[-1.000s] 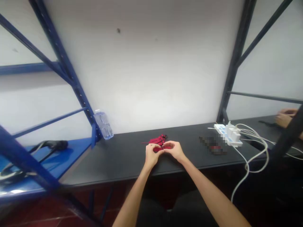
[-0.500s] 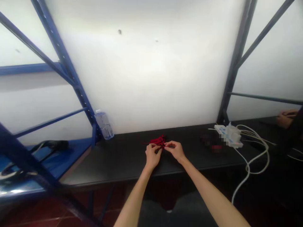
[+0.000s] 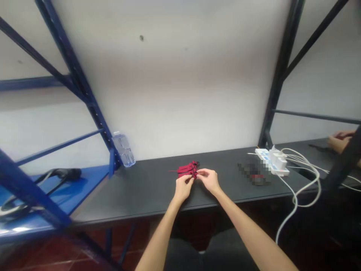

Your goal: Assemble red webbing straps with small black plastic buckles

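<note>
Several short red fabric straps (image 3: 184, 168) lie side by side on the black shelf top, with small knotted or looped dark parts at their right ends. My left hand (image 3: 182, 187) is closed in a pinch on the right part of the nearest red strap. Close beside it, my right hand (image 3: 209, 180) pinches the same strap's right end between thumb and forefinger. The fingertips almost meet and partly hide what is between them. A thin red thread or strip sticks out to the left of the straps.
A clear plastic bottle (image 3: 124, 149) leans at the back left by the blue post. To the right are a pixelated dark item (image 3: 255, 175), a white power strip (image 3: 272, 162) with plugs and white cables (image 3: 318, 180). Another person's hand (image 3: 340, 141) shows at far right.
The picture's brightness has shifted: the wall looks darker and the shelf lighter. My left hand has shifted very slightly right; both hands stay at the straps.
</note>
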Demonstrator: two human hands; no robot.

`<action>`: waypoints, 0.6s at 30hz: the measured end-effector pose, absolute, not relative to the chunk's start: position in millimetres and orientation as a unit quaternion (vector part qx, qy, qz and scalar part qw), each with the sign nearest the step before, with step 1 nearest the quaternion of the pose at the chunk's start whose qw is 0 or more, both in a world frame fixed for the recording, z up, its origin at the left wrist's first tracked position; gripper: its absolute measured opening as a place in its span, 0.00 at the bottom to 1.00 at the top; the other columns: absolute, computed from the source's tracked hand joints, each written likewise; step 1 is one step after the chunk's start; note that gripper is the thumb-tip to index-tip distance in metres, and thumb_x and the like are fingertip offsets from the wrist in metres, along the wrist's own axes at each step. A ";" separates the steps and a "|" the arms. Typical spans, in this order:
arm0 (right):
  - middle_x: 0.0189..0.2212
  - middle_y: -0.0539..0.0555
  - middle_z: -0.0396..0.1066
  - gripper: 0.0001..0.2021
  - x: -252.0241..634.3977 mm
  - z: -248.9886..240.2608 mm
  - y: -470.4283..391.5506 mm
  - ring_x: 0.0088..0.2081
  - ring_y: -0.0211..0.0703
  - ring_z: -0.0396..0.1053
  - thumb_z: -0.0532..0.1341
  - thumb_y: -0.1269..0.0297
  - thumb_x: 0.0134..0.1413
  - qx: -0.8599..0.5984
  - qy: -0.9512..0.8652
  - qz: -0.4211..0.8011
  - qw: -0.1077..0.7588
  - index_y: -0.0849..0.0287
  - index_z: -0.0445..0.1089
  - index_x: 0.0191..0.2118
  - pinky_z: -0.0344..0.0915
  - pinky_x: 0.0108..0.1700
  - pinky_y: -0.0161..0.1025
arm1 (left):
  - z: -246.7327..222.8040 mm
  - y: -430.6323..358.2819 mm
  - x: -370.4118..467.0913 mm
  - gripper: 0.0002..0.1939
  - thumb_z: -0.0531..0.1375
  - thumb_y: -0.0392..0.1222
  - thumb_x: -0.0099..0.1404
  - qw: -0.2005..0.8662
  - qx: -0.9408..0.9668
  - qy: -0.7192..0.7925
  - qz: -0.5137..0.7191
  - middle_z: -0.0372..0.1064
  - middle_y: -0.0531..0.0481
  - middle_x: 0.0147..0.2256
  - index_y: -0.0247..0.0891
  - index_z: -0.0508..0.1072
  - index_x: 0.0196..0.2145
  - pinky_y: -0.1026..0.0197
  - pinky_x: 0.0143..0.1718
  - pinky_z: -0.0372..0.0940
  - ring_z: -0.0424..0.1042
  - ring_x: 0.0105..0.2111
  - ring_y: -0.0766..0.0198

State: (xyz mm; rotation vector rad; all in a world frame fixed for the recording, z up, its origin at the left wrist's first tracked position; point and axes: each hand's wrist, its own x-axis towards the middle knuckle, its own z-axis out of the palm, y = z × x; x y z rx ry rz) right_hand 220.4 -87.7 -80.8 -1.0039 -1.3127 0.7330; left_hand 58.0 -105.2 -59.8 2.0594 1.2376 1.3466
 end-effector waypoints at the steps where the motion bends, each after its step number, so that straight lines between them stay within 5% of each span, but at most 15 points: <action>1: 0.29 0.55 0.78 0.11 220.7 -80.9 -87.7 0.31 0.49 0.75 0.65 0.60 0.43 -0.438 -0.570 0.312 0.621 0.59 0.77 0.33 0.71 0.37 0.43 | -59.3 -105.8 58.0 0.08 0.60 0.41 0.61 0.194 0.733 0.445 0.477 0.77 0.47 0.34 0.39 0.79 0.35 0.59 0.38 0.64 0.73 0.32 0.58; 9: 0.30 0.54 0.78 0.07 224.0 -78.5 -91.0 0.34 0.51 0.75 0.66 0.60 0.42 -0.453 -0.608 0.256 0.600 0.55 0.79 0.29 0.69 0.42 0.45 | -52.4 -111.0 58.3 0.08 0.59 0.42 0.61 0.207 0.743 0.433 0.467 0.76 0.48 0.32 0.39 0.78 0.33 0.62 0.35 0.63 0.72 0.30 0.59; 18: 0.25 0.55 0.77 0.10 222.4 -86.5 -86.2 0.26 0.49 0.74 0.67 0.59 0.39 -0.460 -0.578 0.319 0.594 0.58 0.79 0.29 0.70 0.31 0.43 | -49.6 -112.5 57.8 0.08 0.60 0.43 0.60 0.217 0.743 0.430 0.464 0.75 0.48 0.31 0.38 0.78 0.32 0.62 0.35 0.63 0.71 0.29 0.60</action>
